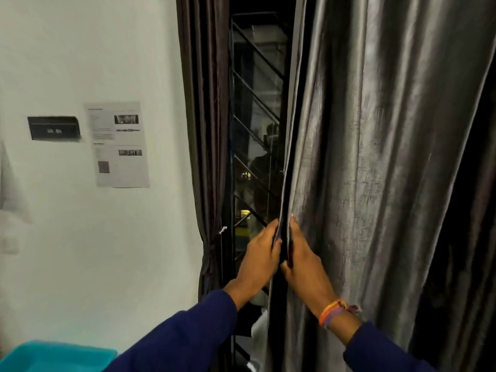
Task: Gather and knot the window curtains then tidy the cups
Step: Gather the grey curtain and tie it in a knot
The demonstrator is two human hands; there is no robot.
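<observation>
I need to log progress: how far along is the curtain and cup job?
Done: the left curtain already looks gathered and tied low down. In hand: the left hand and right hand both grip the leading edge of the right curtain, which hangs loose and unknotted. Left: gathering and knotting it, then the cups, which are not in view.

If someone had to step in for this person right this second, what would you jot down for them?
Left hand: closed on the leading edge of the shiny grey right-hand curtain, fingers wrapped around the hem.
Right hand: gripping the same edge from the other side, just beside the left hand.
Dark brown left-hand curtain: already bunched against the white wall and cinched low down.
Barred window: showing in the gap between the curtains.
Done: the left curtain appears gathered.
Left: gather and knot the grey curtain, then tidy the cups, which are not in view.
</observation>
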